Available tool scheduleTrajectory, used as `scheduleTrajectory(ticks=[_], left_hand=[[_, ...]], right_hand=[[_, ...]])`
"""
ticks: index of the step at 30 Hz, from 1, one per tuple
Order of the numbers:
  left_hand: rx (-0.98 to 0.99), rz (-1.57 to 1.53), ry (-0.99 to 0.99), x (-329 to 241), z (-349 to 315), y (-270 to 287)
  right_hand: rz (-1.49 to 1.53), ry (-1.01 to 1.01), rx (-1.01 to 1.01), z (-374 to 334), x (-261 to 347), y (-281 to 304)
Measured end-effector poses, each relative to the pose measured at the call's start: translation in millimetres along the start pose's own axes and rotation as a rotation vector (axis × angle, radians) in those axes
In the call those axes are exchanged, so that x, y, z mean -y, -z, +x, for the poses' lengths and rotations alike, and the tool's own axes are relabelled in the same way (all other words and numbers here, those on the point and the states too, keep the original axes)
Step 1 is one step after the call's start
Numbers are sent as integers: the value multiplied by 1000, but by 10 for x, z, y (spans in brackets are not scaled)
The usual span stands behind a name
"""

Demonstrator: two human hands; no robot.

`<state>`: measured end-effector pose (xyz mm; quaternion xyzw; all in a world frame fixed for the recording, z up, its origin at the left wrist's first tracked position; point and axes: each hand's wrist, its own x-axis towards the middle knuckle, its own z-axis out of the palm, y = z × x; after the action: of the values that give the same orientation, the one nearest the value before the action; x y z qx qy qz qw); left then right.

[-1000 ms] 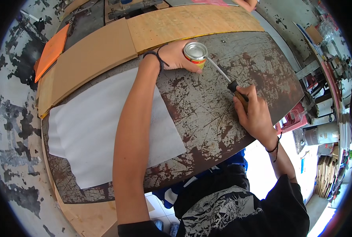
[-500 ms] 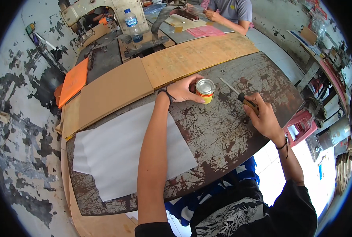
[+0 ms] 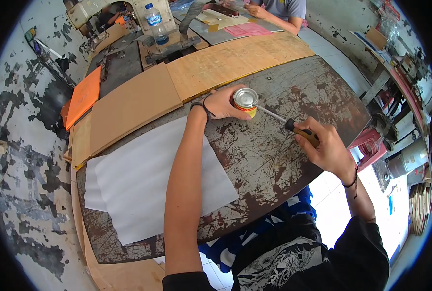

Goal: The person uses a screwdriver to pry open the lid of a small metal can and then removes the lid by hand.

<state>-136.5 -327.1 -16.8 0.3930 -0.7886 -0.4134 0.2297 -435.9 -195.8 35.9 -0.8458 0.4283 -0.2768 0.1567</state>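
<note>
My left hand point(image 3: 225, 103) is wrapped round a small yellow and red tin can point(image 3: 246, 101) with a metal lid. My right hand point(image 3: 325, 144) grips the handle of a screwdriver point(image 3: 290, 124), dark with a tan part. Its metal shaft points left, and the tip meets the right side of the can's lid rim. Whether the tip sits under the lid is too small to tell. White sheets point(image 3: 143, 189) lie on the scratched dark table point(image 3: 274, 174) beneath my left forearm.
Brown cardboard point(image 3: 133, 106) and a wooden board point(image 3: 240, 58) lie along the far edge, with an orange folder-like piece point(image 3: 84, 97) at left. Behind stand a water bottle point(image 3: 156, 24) and a sewing machine point(image 3: 150, 12). Another person point(image 3: 286, 17) sits at the back; a red stool point(image 3: 369, 150) is at right.
The screwdriver has moved left until its tip touches the can's lid rim; before, it was apart from the can. My left hand still holds the can.
</note>
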Motion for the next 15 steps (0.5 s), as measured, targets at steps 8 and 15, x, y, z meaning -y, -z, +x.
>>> scheduleTrajectory(ticks=[8,15], left_hand=[[2,-33,-30,139,27,0],[9,-21,6,89,18,-44]], right_hand=[[22,-54,90,170,172,113],[15,-91,6,-123,-70,-339]])
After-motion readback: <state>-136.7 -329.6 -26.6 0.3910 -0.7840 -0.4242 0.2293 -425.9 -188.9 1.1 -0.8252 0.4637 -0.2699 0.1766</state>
